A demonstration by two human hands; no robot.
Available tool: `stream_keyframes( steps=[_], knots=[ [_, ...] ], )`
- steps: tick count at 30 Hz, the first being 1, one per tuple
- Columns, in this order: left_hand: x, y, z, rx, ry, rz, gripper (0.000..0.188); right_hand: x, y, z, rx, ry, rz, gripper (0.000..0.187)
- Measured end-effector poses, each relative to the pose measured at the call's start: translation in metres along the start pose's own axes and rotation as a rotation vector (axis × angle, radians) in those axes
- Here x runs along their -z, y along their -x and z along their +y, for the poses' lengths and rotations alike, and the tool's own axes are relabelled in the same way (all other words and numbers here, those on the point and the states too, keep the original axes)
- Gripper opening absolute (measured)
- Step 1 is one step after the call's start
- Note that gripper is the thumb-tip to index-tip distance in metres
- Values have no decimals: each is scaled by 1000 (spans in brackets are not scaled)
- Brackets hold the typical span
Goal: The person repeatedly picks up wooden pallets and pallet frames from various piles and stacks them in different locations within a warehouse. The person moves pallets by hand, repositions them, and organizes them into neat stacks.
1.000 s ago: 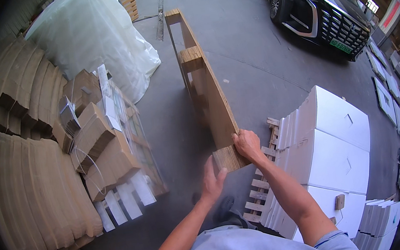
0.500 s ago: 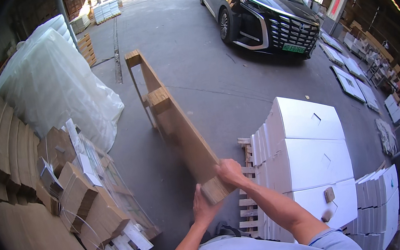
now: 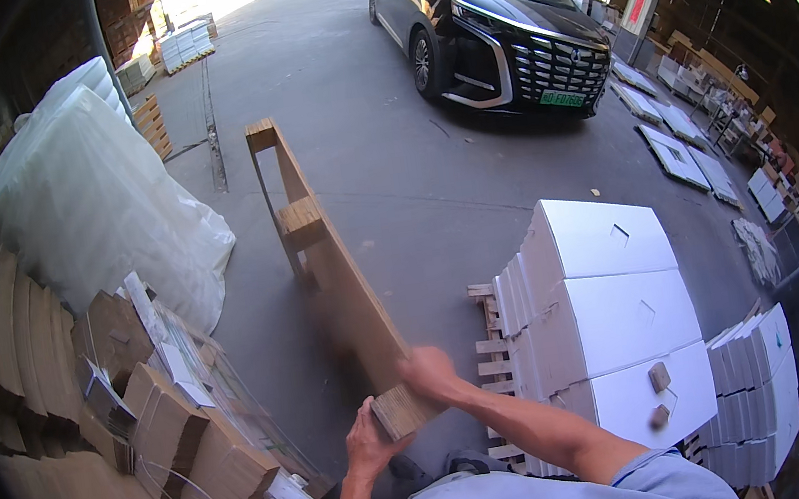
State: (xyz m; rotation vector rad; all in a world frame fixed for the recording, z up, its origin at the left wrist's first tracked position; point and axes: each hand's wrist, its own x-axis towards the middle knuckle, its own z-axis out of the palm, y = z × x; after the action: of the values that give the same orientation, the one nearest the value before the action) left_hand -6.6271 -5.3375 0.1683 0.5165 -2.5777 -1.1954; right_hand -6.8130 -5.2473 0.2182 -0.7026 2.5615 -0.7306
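Well left of the white cardboard stack (image 3: 626,321), white bundles (image 3: 100,84) are partly enclosed in translucent plastic sheeting (image 3: 101,208). Nearer the stack's left, an open-sided wooden frame (image 3: 354,301) is gripped by the curled fingers of right hand (image 3: 428,374) and left hand (image 3: 369,445).

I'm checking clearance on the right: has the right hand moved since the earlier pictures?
Yes: the right hand has shifted left in view, widening its gap from the pallet under the white stack.
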Motion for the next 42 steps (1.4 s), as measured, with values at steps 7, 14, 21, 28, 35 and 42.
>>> stream_keyframes(
  steps=[7,14,21,28,35,42],
  knots=[
    [32,33,-18,156,34,-124,119,-41,25,-25,56,-73,65,27],
    [82,53,13,127,309,248,64,-69,29,-54,143,-386,-40,36],
    [39,28,4,335,235,582,21,-76,22,-46,234,-416,-106,37],
    [14,18,17,368,387,617,19,-52,-48,-56,262,-545,-34,45],
    [-8,15,18,357,362,621,20,-55,-72,-37,162,-456,-53,43],
    [2,43,12,359,320,657,20,-65,-50,-54,209,-391,-65,47]
  ],
)
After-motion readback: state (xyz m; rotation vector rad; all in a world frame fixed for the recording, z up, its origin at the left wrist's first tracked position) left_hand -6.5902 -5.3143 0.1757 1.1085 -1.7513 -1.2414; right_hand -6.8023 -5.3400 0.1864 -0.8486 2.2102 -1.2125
